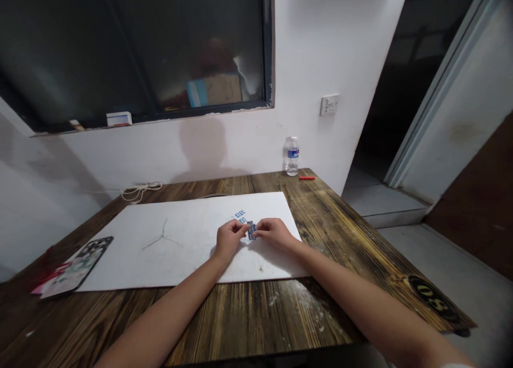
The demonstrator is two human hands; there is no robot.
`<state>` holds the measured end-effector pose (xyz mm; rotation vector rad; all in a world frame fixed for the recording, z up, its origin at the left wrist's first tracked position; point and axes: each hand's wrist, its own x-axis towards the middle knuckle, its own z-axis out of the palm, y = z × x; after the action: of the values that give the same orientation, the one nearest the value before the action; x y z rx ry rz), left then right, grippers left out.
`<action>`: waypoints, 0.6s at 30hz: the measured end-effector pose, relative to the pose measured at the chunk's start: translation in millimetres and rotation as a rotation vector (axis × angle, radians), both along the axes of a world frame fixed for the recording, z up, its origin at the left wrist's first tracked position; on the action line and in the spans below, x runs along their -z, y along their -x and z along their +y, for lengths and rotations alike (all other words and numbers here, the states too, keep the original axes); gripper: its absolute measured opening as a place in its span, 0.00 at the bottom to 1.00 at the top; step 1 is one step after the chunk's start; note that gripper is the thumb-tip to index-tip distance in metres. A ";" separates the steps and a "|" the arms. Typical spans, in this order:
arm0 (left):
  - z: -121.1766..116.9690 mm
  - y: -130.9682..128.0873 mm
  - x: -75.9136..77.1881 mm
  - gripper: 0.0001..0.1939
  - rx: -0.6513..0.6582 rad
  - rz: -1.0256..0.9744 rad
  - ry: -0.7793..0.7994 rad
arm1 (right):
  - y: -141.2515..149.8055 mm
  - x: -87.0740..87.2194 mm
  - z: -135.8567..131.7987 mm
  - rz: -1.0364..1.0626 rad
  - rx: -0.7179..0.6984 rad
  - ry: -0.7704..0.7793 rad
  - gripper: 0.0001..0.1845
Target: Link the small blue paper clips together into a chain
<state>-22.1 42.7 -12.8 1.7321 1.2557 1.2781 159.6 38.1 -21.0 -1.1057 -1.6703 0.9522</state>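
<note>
Just above the white board (172, 245), left hand (230, 239) and right hand (274, 234) both loosely closed, fingertips meeting from either side on a small blue-and-white card (251, 230), its printing too small to read. Just beyond those fingertips, two more blue-and-white pieces (240, 213) lying flat on the board, close together. Farther left on the board, a thin grey branching mark (162, 234). Past the board's edges, a dark scorched-wood table (332, 239) carrying a patterned phone case (76, 266) over a red-and-white packet (50, 278) at the left, a loop of white cord (140, 191) at the back, and a water bottle (292, 156) with a red stick (306, 178) near the far corner. Higher up, a wall socket (329, 104) on the white wall (320, 47) and, on the window sill (180, 116), a small white box (119, 119).
</note>
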 end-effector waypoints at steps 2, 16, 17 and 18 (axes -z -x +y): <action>-0.3 0.3 -0.2 0.16 0.001 0.006 -0.014 | 1.5 -1.5 -1.6 -0.002 0.007 0.001 0.09; -0.2 -3.0 -0.6 0.07 -0.023 0.406 -0.220 | -22.8 10.9 21.1 0.255 0.291 -0.033 0.14; -2.4 -3.9 -1.5 0.07 0.013 0.478 -0.235 | -23.6 11.9 21.8 0.259 0.297 -0.032 0.15; -4.7 -4.8 -2.3 0.08 0.047 0.546 -0.244 | -24.1 12.8 22.3 0.265 0.302 -0.030 0.15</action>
<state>-17.3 37.9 -10.6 2.3805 1.3772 0.9917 183.7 60.4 -33.8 -1.1207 -1.2587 0.8341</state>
